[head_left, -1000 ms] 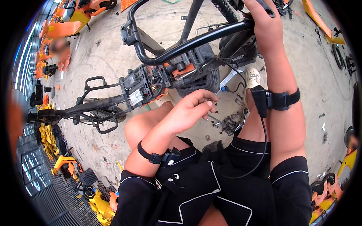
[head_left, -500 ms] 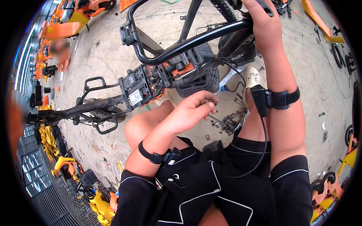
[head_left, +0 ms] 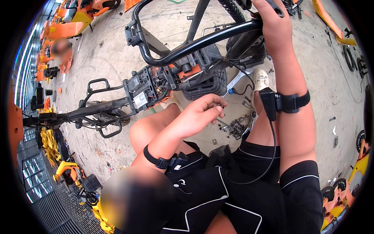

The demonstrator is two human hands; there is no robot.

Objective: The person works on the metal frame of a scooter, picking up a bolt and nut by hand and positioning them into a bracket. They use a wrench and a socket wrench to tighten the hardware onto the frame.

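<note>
My right hand [head_left: 274, 27] is closed at the top, beside the upper bend of a black tubular frame [head_left: 202, 42]. A dark, slotted end [head_left: 276, 7] shows at that hand; the rest of what it grips is hidden. Lower down, my left hand [head_left: 204, 112] hovers over the floor with its fingers curled. Something small and dark [head_left: 220, 105] shows between thumb and forefinger, too small to name. Between my hands lies the stripped vehicle body, with exposed wiring [head_left: 160, 81] and a black ribbed box [head_left: 206, 84].
A large wrench [head_left: 237, 81] lies near my light shoe [head_left: 260, 79]. A pile of small dark hardware [head_left: 239, 126] and a ratchet [head_left: 253, 117] are on the floor by my leg. Orange and yellow scooters [head_left: 78, 23] stand at the far left; yellow panels [head_left: 50, 140] lie below them.
Both hands stay almost where they were. A blurred patch now covers part of my left sleeve, and an orange surface at the left edge shows more sharply.
</note>
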